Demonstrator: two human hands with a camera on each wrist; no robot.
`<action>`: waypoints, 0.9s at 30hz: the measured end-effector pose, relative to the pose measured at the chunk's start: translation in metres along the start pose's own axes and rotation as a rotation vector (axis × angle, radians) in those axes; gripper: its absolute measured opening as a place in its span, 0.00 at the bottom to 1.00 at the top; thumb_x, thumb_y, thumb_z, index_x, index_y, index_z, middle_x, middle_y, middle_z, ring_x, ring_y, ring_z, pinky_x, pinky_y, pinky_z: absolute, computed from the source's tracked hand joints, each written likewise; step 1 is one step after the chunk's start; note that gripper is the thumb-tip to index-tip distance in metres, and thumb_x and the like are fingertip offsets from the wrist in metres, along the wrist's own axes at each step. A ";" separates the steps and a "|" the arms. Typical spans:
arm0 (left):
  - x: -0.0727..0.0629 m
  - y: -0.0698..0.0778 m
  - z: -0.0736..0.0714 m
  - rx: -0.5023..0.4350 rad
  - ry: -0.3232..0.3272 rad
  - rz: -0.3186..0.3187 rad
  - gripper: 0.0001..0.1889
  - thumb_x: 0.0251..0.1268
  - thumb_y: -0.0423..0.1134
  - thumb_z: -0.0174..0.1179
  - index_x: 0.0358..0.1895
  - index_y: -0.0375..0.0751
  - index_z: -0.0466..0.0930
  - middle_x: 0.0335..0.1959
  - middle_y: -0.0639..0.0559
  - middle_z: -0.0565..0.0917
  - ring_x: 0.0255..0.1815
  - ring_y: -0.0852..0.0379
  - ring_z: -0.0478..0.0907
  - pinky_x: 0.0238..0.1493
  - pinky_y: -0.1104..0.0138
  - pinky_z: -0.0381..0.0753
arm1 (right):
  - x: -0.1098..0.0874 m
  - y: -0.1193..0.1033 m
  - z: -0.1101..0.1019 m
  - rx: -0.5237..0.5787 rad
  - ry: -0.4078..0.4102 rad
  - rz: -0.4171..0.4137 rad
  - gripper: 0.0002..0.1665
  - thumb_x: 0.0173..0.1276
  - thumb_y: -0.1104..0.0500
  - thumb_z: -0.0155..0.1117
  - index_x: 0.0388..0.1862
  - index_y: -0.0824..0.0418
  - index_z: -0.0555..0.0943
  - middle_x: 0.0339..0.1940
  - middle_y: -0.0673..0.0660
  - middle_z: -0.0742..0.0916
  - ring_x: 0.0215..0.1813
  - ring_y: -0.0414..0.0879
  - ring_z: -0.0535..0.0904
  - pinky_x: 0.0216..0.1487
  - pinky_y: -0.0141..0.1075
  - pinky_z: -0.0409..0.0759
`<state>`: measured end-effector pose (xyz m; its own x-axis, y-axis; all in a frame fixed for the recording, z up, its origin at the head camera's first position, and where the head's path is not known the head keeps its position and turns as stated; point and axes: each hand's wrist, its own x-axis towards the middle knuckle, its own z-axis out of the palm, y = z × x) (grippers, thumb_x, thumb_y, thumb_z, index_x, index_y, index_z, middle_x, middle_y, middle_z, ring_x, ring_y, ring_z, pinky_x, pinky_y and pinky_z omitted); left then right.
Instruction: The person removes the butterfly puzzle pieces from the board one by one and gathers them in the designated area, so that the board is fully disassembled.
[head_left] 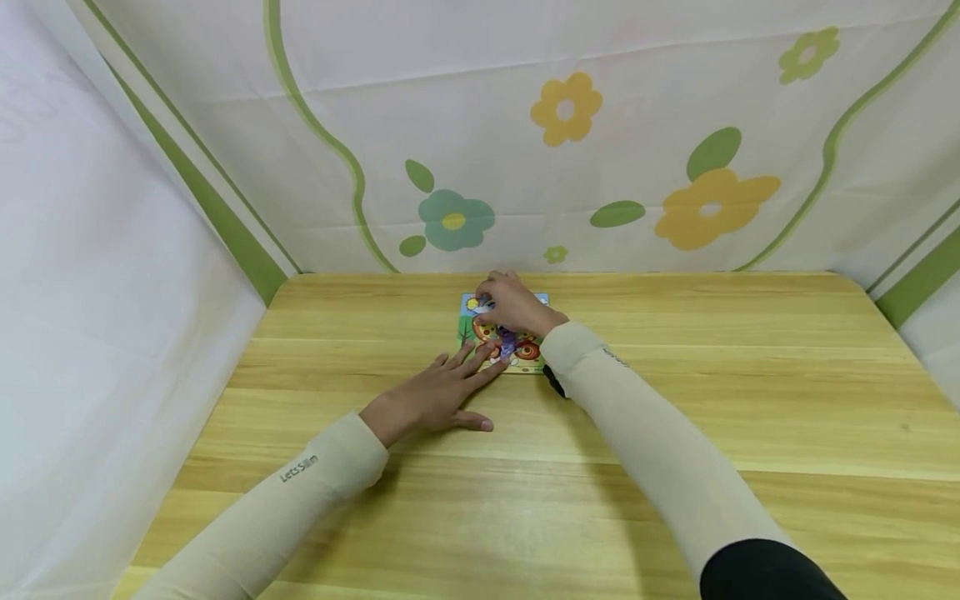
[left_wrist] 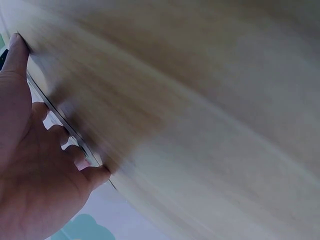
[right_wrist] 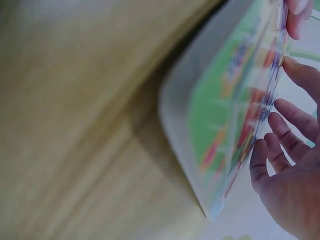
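Observation:
A small picture puzzle board (head_left: 465,329) with a butterfly in orange, red and purple lies flat near the back of the table. My left hand (head_left: 442,393) comes in from the near left, its fingers spread and straight, fingertips on the board's lower left part, thumb out on the wood. From the right, my right hand (head_left: 517,304) arches over the upper part of the board and covers some of the picture. In the right wrist view, the board (right_wrist: 215,120) shows edge-on, fingertips (right_wrist: 258,157) of the right hand touching its face, thumb apart from them.
The wooden table (head_left: 675,408) reaches to a white cloth backdrop (head_left: 487,125) printed with flowers, just behind the board. Another white cloth (head_left: 112,292) hangs along the left side. A black item (head_left: 553,382) shows under the right wrist.

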<state>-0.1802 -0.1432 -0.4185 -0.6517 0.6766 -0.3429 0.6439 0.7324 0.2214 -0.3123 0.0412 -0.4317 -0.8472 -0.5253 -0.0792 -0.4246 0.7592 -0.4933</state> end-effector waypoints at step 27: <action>0.001 0.001 0.000 -0.024 -0.011 -0.010 0.49 0.75 0.67 0.53 0.88 0.57 0.36 0.89 0.47 0.32 0.89 0.39 0.30 0.83 0.35 0.47 | 0.001 -0.004 0.000 0.147 -0.052 0.088 0.25 0.76 0.55 0.68 0.67 0.62 0.76 0.67 0.61 0.77 0.72 0.58 0.70 0.74 0.55 0.70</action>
<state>-0.1806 -0.1419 -0.4183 -0.6532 0.6685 -0.3556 0.6275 0.7408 0.2399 -0.3112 0.0377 -0.4297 -0.8595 -0.4818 -0.1705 -0.2954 0.7406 -0.6035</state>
